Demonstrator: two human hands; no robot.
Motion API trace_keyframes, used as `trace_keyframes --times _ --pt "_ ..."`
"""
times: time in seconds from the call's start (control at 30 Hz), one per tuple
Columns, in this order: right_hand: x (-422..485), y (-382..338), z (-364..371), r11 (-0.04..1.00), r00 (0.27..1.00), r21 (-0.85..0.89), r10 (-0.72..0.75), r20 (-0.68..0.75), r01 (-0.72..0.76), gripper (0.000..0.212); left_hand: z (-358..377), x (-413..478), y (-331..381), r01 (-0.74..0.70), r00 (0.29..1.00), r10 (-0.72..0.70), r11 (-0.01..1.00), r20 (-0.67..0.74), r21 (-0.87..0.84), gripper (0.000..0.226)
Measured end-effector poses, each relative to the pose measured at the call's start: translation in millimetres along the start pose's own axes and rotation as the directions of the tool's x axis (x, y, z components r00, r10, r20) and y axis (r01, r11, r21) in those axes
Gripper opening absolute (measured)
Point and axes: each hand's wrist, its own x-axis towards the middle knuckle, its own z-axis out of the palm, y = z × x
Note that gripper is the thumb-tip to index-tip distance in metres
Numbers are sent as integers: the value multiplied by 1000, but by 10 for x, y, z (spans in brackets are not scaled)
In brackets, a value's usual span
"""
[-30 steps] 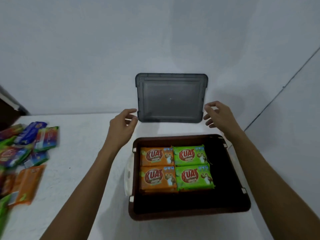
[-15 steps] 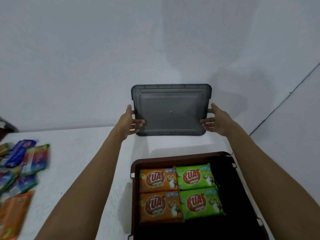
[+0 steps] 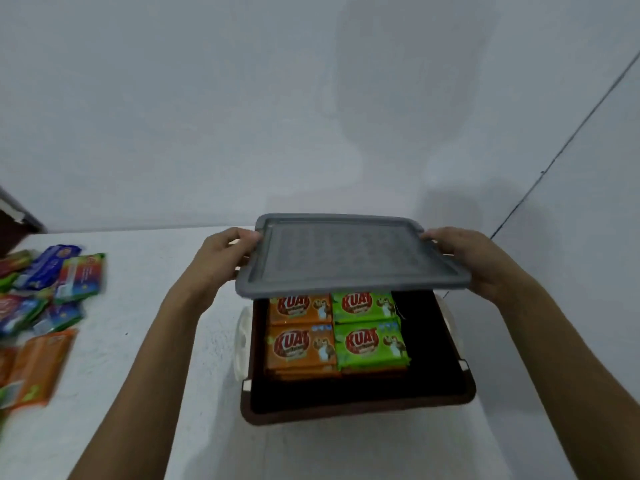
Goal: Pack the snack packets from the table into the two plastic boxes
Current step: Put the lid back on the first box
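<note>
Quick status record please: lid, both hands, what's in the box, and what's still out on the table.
lid: grey lid held over the far end of the brown box, not seated; near end uncovered
left hand: left hand grips the lid's left edge
right hand: right hand grips the lid's right edge
box contents: orange packets on the left, green packets beside them
unpacked: loose packets on the table, far left
</note>
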Motion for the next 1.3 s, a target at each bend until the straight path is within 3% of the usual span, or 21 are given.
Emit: trace_keyframes --times 0.1,0.23,0.33,0.4,0.47,0.8,0.9,1.0,1.07,1.17,1.3 --pt "-336 167 24 937 991 -332 -128 -36 109 9 72 -336 -139 -50 996 60 985 -60 167 9" --pt "-604 453 75 703 932 -679 -355 -77 212 14 188 -694 -323 -53 965 172 867 -197 496 32" --pt "-694 700 105 546 882 -805 -466 -62 232 19 290 -861 -465 -50 932 268 761 -243 646 33" --pt "-719 827 81 500 850 -833 -522 -73 236 21 335 -905 -559 -41 917 314 685 -244 727 31" --pt "-731 898 43 471 839 -853 -538 -78 223 24 355 -920 -629 -34 912 317 689 -259 724 32" --pt "-811 1052 19 661 900 -705 -430 -73 259 29 339 -1044 -777 -9 966 107 924 -237 383 33" --pt "-814 1051 32 731 913 -638 -395 -104 244 33 358 -1047 -788 32 962 54 950 -266 309 49" --pt "-841 1059 51 865 946 -481 -261 -190 143 57 371 -1048 -797 93 949 -16 969 -315 230 68" --pt "-839 1084 58 877 950 -472 -216 -225 88 57 396 -1050 -806 84 946 -3 968 -324 236 60" --pt "-867 1098 106 868 929 -478 -276 -248 130 44 453 -1087 -790 47 922 66 959 -380 281 50" --pt "-951 1101 176 828 879 -518 -395 -267 215 39 500 -1131 -737 3 897 240 837 -372 547 45"
